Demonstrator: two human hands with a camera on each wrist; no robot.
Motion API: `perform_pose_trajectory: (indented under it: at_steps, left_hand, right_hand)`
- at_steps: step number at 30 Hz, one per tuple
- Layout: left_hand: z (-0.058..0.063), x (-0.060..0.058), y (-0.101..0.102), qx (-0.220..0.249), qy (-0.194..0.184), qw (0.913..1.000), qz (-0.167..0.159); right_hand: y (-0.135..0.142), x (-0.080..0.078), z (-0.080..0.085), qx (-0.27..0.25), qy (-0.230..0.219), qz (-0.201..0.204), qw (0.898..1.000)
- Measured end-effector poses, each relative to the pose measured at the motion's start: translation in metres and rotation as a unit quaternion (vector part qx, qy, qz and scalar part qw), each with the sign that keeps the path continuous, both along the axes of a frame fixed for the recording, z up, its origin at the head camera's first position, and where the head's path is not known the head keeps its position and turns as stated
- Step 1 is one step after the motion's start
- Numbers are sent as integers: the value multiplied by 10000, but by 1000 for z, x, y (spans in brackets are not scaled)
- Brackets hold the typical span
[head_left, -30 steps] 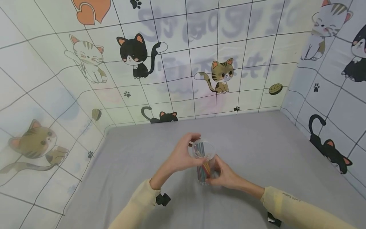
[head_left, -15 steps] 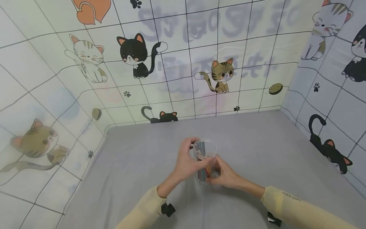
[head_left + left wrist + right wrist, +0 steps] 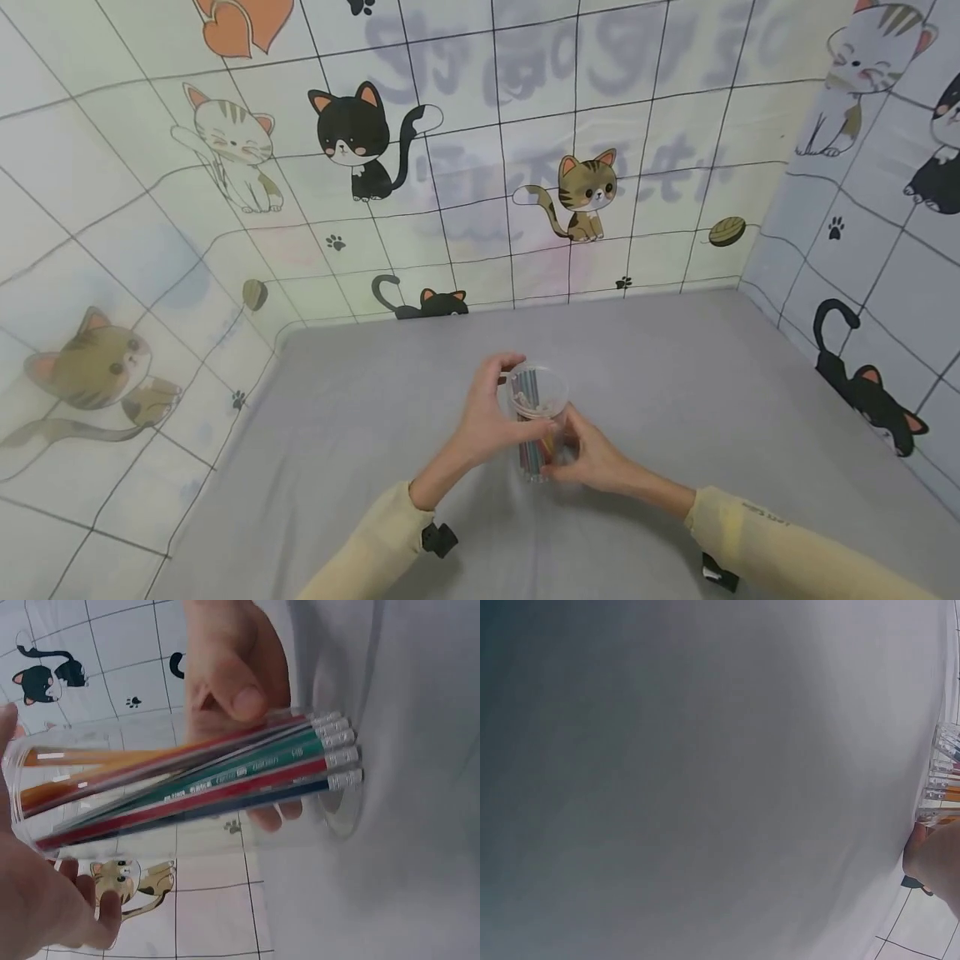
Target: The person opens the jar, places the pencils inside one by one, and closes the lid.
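A tall clear plastic cylinder (image 3: 543, 385) stands upright on the cloth near the middle, a round lid on top. Several pencils (image 3: 255, 771) in green, red, blue and yellow lean inside it, with silvery ferrules at the base end. My left hand (image 3: 482, 421) grips the lid's rim, thumb across the near side and fingers round the far left. Lower down, my right hand (image 3: 600, 460) holds the cylinder's right side between thumb and fingers. In the right wrist view only part of the right hand (image 3: 939, 862) shows at the edge, beside the cylinder's base.
Grey cloth (image 3: 360, 400) covers the table. White sheets printed with grid lines and cartoon cats (image 3: 352, 137) hang at the back and both sides. A black wrist strap piece (image 3: 439, 540) sits under the left sleeve.
My left hand has shifted to the right round the lid, its thumb sliding along the near rim. The right hand and the cylinder stay nearly in place.
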State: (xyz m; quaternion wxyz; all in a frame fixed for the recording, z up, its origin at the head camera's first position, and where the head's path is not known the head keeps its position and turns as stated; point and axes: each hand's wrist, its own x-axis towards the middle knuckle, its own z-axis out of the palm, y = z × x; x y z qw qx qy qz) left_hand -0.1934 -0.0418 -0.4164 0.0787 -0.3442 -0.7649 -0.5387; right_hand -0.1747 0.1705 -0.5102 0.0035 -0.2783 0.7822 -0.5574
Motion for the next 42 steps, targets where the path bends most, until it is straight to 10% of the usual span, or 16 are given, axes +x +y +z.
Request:
perform_pose_trajectory:
  at_steps: [4, 13, 23, 33, 42]
  left_hand:
    - [-1, -2, 0, -43, 252, 9996, 118]
    - [7, -17, -10, -574, -63, 9960, -682]
    - [-1, -3, 6, -226, 529, 9978, 332]
    - [8, -21, -11, -633, -232, 9946, -789]
    - [2, 2, 6, -284, 461, 9973, 494]
  right_hand:
    - [-1, 0, 0, 81, 8, -62, 9999]
    - [-1, 1, 1, 120, 36, -108, 9999]
    - [-1, -1, 0, 145, 2, -92, 9999]
    - [0, -1, -2, 220, 156, -182, 9995]
    - [-3, 1, 0, 234, 36, -157, 9996]
